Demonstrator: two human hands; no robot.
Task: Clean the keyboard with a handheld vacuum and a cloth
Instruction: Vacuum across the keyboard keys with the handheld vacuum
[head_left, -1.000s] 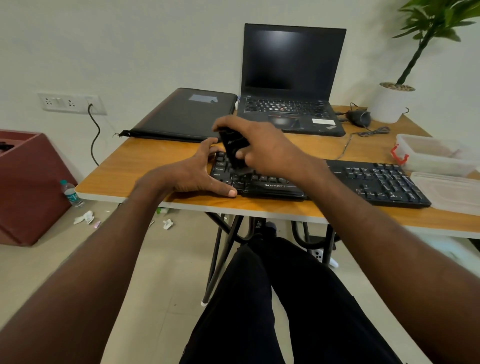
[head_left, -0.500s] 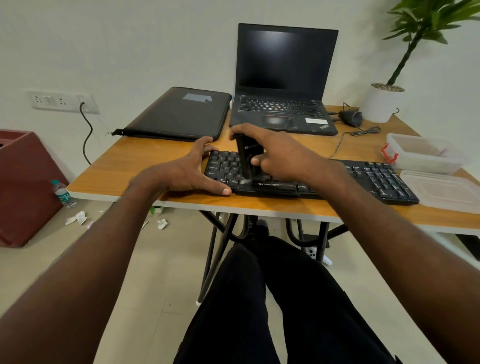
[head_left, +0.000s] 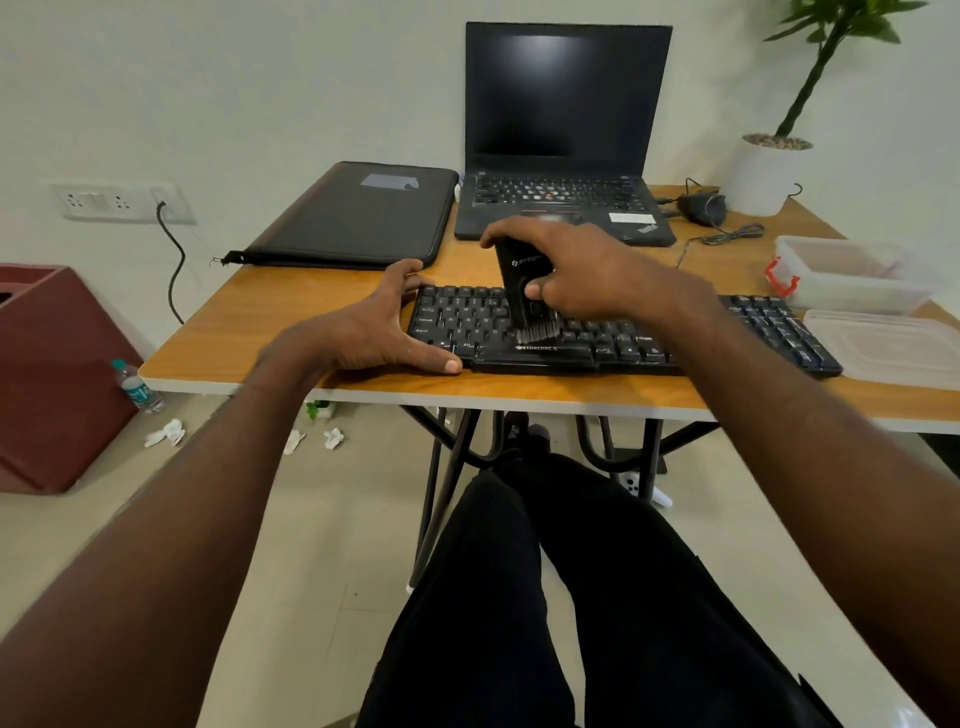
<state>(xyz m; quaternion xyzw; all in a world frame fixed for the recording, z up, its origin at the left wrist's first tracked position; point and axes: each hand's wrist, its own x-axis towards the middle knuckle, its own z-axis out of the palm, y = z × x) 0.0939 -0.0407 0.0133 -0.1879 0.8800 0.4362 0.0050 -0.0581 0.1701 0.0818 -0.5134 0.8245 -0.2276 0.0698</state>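
One head-worn view looks forward and down over the table at close range

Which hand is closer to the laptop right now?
Right. The right hand holds the vacuum just in front of the laptop; the left hand rests at the keyboard's left end, farther away.

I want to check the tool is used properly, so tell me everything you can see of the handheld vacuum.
The handheld vacuum is a slim black stick, plastic by its look, with pale lettering near its top. It stands almost upright, its grey brush tip on the keyboard keys above the spacebar. The right hand grips it; the left hand does not touch it.
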